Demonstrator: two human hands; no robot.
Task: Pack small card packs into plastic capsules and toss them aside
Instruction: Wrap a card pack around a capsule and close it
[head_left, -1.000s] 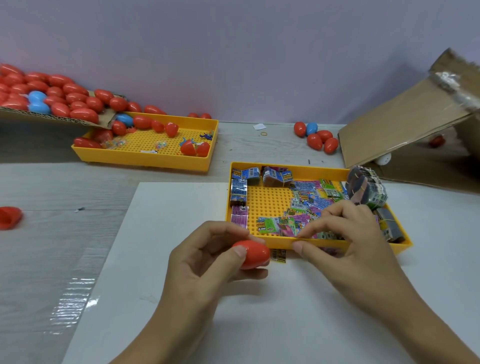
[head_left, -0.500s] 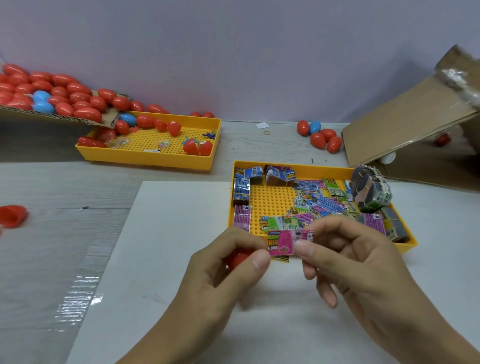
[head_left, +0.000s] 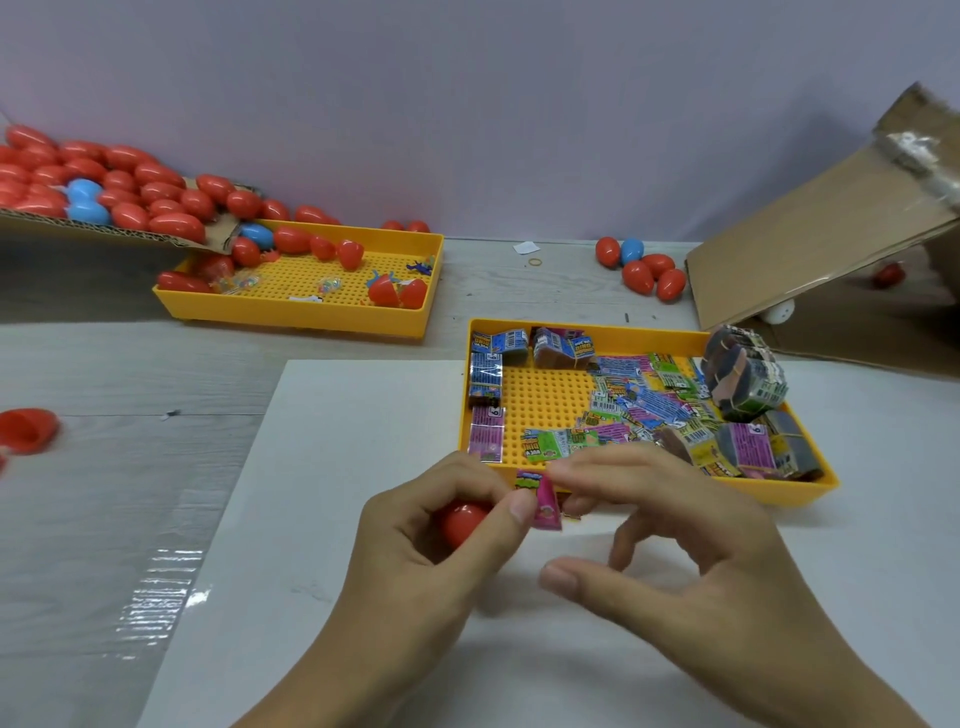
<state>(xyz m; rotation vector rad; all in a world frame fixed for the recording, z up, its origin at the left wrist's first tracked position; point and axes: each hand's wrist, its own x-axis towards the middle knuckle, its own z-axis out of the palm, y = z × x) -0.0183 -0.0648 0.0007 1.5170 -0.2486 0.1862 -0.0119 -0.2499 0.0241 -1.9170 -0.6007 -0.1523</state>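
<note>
My left hand (head_left: 415, 561) grips a red capsule half (head_left: 462, 522) and pins a small pink card pack (head_left: 545, 504) against its opening with the thumb. My right hand (head_left: 701, 545) hovers beside it. Its index fingertip touches the top of the pack, and its thumb is spread away below, holding nothing. Just behind both hands stands the yellow tray (head_left: 649, 332) holding several loose card packs and a banded bundle of packs (head_left: 743, 374).
A second yellow tray (head_left: 291, 319) at the back left holds capsules and small toys. A cardboard flap (head_left: 104, 228) above it is piled with red and blue capsules (head_left: 130, 187). More capsules (head_left: 644, 267) lie near an open cardboard box (head_left: 810, 244). A red capsule half (head_left: 26, 428) sits far left.
My right hand lifted a pink pack from the tray and brought it to the capsule. The pack turned upright, my left thumb now pins it, and my right thumb has let go.
</note>
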